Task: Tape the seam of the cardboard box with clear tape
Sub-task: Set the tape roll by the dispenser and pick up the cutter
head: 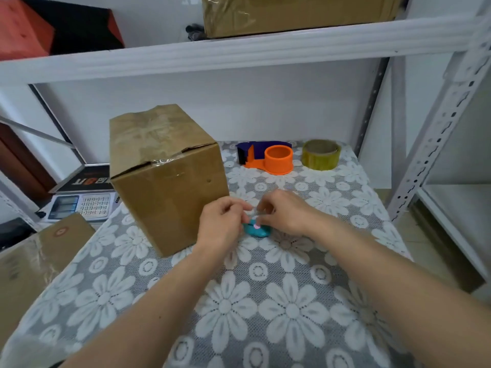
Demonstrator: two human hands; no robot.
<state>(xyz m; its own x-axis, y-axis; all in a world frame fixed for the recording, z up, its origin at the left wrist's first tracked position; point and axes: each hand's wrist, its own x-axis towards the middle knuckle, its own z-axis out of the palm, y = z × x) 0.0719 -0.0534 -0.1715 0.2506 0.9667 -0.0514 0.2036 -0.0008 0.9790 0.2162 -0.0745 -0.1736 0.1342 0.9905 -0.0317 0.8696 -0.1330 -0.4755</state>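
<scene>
Beside cardboard box (164,176), both hands pinched (contents unclear) over teal object (259,231), tape roll (321,154) behind

The cardboard box (164,179) at left is matt brown corrugated board, creased on top, with a glossy strip of clear tape (166,161) wrinkled along its seam. The table (265,301) wears a grey openwork lace cloth with white flowers (rough, knit-like weave). At far right the tape dispenser (268,158) is smooth orange and dark plastic, and the tape roll (321,154) beside it looks shiny, yellowish-clear. The shelf frame (438,128) is white-painted perforated metal.
</scene>
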